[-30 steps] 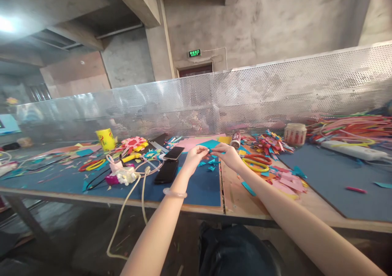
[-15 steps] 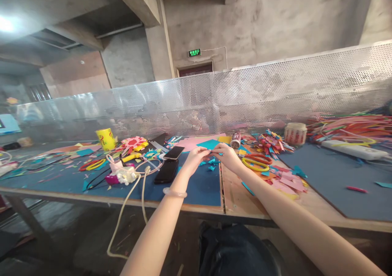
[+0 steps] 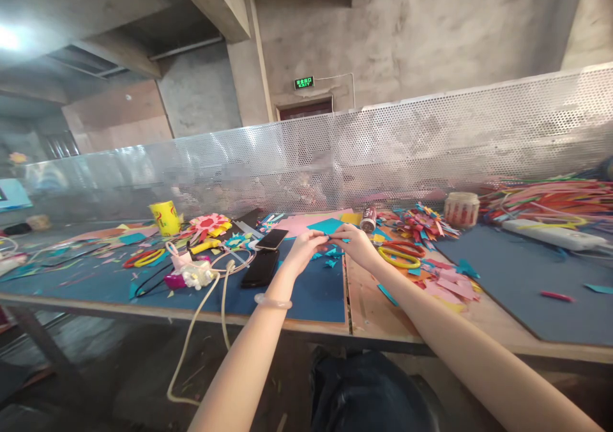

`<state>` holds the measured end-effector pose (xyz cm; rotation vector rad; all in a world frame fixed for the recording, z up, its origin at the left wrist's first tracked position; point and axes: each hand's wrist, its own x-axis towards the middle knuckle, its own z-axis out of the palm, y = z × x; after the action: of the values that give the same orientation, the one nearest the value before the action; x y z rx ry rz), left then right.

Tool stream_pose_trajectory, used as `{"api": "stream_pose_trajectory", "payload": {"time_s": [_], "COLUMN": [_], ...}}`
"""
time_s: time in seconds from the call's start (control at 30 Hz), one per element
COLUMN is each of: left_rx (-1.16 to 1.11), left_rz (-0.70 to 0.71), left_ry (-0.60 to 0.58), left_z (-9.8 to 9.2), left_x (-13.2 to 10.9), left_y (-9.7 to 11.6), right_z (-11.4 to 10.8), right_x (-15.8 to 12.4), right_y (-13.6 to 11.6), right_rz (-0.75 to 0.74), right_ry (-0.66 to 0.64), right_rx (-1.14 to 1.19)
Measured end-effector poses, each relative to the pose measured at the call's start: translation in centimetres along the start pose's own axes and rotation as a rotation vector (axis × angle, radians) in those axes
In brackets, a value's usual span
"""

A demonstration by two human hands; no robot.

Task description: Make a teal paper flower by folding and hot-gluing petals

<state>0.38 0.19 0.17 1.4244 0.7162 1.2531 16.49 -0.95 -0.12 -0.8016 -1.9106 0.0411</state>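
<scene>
Tabletop (image 3: 371, 317) spans the head view, and from my remote seat I see two bare hands meeting over its middle. I see the left hand (image 3: 302, 253) and the right hand (image 3: 353, 243) brought together at the fingertips, both pinching a small blue piece (image 3: 327, 236) between them; the fingers cover most of it, so I cannot make out its shape. It sits above the far part of a blue mat (image 3: 318, 298), with blue scraps (image 3: 330, 263) lying nearer, just below the right hand. A bangle (image 3: 272, 301) circles the left wrist.

Just beyond the fingers I get a blue sheet (image 3: 326, 225) and, to its right, a can (image 3: 368, 220) tipped on its side. Left of the left hand lie a near black phone (image 3: 260, 270) and a farther phone (image 3: 272, 239). To the right of the right hand I find red-and-yellow scissor handles (image 3: 400, 258), then a heap of pink scraps (image 3: 453, 285). Farther right stands a jar (image 3: 461, 209); far left, a yellow cup (image 3: 165, 218). A perforated screen (image 3: 383, 157) closes the far side.
</scene>
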Motion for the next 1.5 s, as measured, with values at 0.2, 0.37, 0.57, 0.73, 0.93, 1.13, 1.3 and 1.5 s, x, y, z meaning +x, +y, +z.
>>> {"api": "stream_pose_trajectory", "payload": {"time_s": [0.2, 0.37, 0.57, 0.73, 0.93, 1.13, 1.3, 1.5], "left_rx": [0.017, 0.046, 0.09, 0.1, 0.106, 0.129, 0.159, 0.221], "left_rz": [0.008, 0.012, 0.02, 0.029, 0.046, 0.052, 0.053, 0.05], "left_ry": [-0.003, 0.005, 0.011, -0.014, -0.023, -0.033, -0.028, -0.053], "left_z": [-0.1, -0.3, -0.5, -0.4, -0.3, -0.5, -0.6, -0.4], "left_x": [0.1, 0.2, 0.4, 0.4, 0.2, 0.3, 0.4, 0.3], "left_y": [-0.1, -0.4, -0.6, -0.4, -0.2, -0.4, -0.8, -0.8], "right_z": [-0.1, -0.1, 0.1, 0.4, 0.4, 0.4, 0.2, -0.2], "right_x": [0.0, 0.0, 0.0, 0.0, 0.1, 0.1, 0.1, 0.1], "right_y": [-0.2, -0.2, 0.2, 0.8, 1.0, 1.0, 0.8, 1.0], "right_rz": [0.02, 0.053, 0.109, 0.154, 0.201, 0.238, 0.258, 0.265], "right_ry": [-0.001, 0.0, -0.003, 0.004, -0.01, -0.007, 0.0, -0.009], "right_rx": [0.045, 0.094, 0.145, 0.173, 0.196, 0.223, 0.245, 0.242]}}
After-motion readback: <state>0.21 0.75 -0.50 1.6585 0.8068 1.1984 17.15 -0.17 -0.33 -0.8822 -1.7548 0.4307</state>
